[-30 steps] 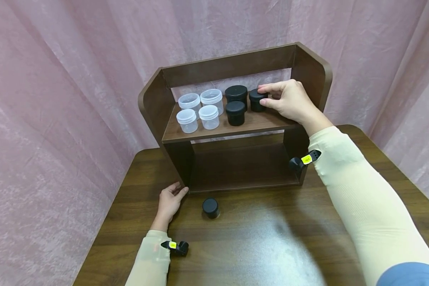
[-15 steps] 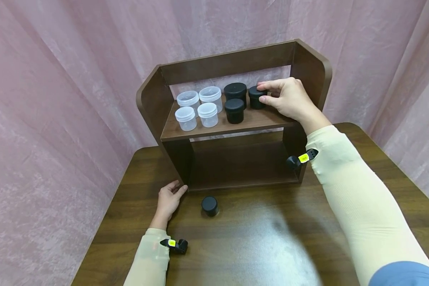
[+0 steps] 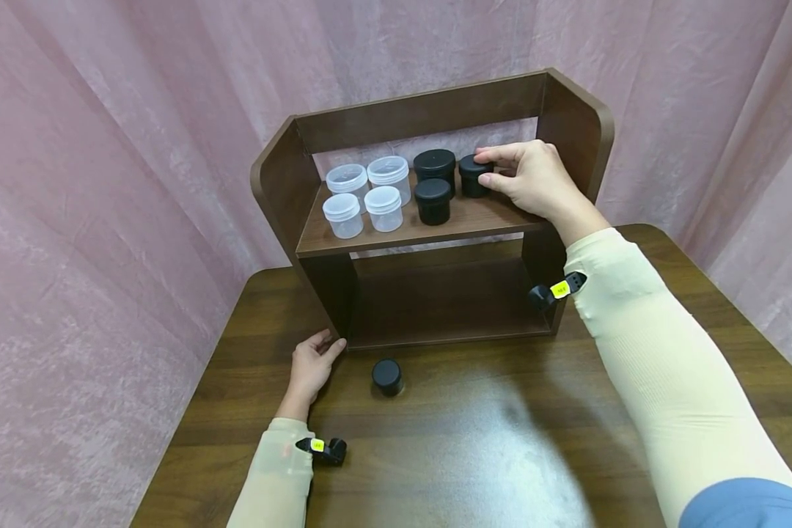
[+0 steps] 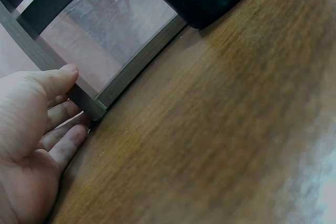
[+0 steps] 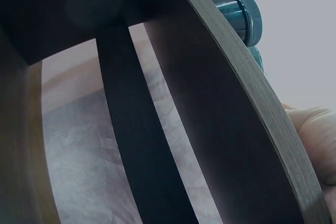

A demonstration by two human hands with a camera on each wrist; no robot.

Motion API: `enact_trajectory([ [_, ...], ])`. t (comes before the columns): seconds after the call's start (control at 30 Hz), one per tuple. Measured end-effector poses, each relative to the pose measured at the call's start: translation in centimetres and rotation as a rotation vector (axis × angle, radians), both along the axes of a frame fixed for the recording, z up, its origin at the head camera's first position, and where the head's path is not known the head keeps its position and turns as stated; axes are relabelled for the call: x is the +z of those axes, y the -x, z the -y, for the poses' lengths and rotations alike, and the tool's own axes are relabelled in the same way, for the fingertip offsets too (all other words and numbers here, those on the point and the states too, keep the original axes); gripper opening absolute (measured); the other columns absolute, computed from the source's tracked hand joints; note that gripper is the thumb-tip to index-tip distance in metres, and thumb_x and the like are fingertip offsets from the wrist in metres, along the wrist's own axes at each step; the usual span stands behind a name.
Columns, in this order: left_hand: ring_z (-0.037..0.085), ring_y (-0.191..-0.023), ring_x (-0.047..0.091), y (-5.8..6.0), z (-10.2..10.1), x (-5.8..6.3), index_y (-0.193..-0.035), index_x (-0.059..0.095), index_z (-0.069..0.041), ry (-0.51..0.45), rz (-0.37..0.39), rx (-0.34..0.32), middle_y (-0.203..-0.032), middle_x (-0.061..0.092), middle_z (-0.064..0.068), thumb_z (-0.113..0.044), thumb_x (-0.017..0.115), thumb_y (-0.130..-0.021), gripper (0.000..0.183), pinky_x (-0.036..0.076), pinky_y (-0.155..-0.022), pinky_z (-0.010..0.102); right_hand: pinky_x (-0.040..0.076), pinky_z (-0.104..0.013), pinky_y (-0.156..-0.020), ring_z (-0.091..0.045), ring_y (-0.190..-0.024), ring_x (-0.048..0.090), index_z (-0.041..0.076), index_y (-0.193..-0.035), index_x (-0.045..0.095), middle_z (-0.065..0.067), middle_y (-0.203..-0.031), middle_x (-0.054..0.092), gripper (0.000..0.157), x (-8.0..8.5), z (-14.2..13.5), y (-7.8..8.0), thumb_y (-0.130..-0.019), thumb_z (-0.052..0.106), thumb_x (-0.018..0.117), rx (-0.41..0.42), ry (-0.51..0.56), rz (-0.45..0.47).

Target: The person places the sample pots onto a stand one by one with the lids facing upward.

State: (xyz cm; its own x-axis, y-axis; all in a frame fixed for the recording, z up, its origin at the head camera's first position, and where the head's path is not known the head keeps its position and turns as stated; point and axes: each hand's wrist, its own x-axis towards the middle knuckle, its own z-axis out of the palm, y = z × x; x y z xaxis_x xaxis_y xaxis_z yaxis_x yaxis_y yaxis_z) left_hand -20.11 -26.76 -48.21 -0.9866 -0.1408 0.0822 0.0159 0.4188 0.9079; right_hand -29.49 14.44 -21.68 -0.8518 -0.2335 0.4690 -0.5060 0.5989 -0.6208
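Note:
On the upper board of a brown wooden shelf unit (image 3: pixel 429 110), my right hand (image 3: pixel 537 180) pinches a small black screw-top jar (image 3: pixel 471 182) by its lid, thumb in front and fingers at the top. A large black jar (image 3: pixel 435 167) and another small black one (image 3: pixel 433 203) stand just left of it. My left hand (image 3: pixel 312 364) holds the unit's lower left front corner; in the left wrist view its thumb (image 4: pixel 60 80) lies on the edge and the fingers bend along the outer side. The right wrist view mostly hides the right hand behind the board.
Several clear lidded jars, such as a small one (image 3: pixel 384 210), fill the left part of the upper board. One black jar (image 3: pixel 387 377) stands on the wooden table (image 3: pixel 435 455) before the unit. A pink curtain (image 3: pixel 138 183) hangs behind.
The whole scene sits slightly higher in the head view. Both hands and the jars keep their places relative to the shelf unit.

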Motion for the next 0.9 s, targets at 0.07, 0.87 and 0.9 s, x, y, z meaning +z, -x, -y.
enact_trajectory([
  [0.07,0.034,-0.125,0.050,0.0,0.0,0.0,-0.136,0.049,0.005,0.001,-0.003,-0.001,-0.136,0.051,0.022,-0.033,0.069,-0.089,0.063,0.043,-0.100,0.043,0.048,-0.024,-0.092,-0.013,-0.111,0.062,0.012,-0.120,0.069,0.001,-0.128,0.062,0.034,0.0,0.1,0.0,-0.087,0.017,0.073,-0.003,-0.001,0.000],
  [0.87,0.034,-0.123,0.052,0.6,-0.5,-0.6,-0.134,0.051,0.005,0.003,-0.012,-0.009,-0.135,0.053,0.022,-0.034,0.070,-0.089,0.063,0.045,-0.098,0.044,0.049,-0.019,-0.084,-0.008,-0.096,0.064,0.010,-0.114,0.072,-0.001,-0.110,0.071,0.026,-1.8,-0.6,-1.8,-0.091,0.021,0.067,-0.148,0.259,-0.351],
  [0.9,0.033,-0.123,0.052,0.7,-0.6,-0.8,-0.134,0.051,0.005,0.002,-0.011,-0.010,-0.134,0.053,0.022,-0.034,0.070,-0.089,0.063,0.045,-0.098,0.044,0.049,-0.018,-0.082,-0.006,-0.093,0.064,0.010,-0.112,0.073,-0.001,-0.108,0.071,0.025,-2.1,-0.7,-2.2,-0.091,0.020,0.067,-0.140,0.300,-0.366],
])
